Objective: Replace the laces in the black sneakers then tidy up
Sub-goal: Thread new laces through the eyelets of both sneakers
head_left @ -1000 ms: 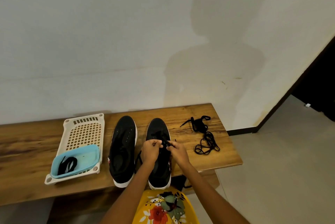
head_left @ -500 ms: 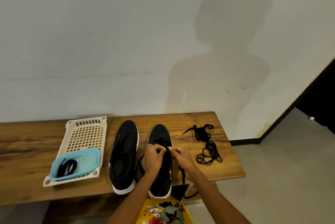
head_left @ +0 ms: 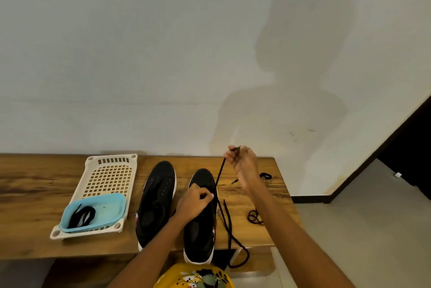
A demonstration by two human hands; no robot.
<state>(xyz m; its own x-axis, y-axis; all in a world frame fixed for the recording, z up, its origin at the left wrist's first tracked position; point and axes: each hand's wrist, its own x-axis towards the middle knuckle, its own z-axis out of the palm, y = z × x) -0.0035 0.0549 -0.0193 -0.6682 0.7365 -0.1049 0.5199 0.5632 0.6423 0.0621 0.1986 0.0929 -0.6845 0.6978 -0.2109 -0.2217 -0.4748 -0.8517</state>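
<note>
Two black sneakers stand side by side on the wooden bench (head_left: 35, 185). The left sneaker (head_left: 156, 201) has no lace. My left hand (head_left: 194, 203) rests closed on the tongue of the right sneaker (head_left: 200, 229), pinching at its eyelets. My right hand (head_left: 242, 162) is raised above the bench behind that shoe, pinching the end of a black lace (head_left: 220, 175) that runs taut down to the eyelets. The lace's other part (head_left: 229, 231) trails off the bench's front edge. Loose old laces (head_left: 255, 216) lie to the right, partly hidden by my right arm.
A cream perforated tray (head_left: 109, 175) sits left of the shoes, with a light blue tub (head_left: 109, 208) on its near end holding a black lace (head_left: 81, 215). A white wall stands right behind the bench. Grey floor and a dark doorway lie to the right.
My right hand has lifted up and away from the shoe, drawing the lace taut through the eyelets. My left hand stays on the right sneaker. The camera has tilted slightly.
</note>
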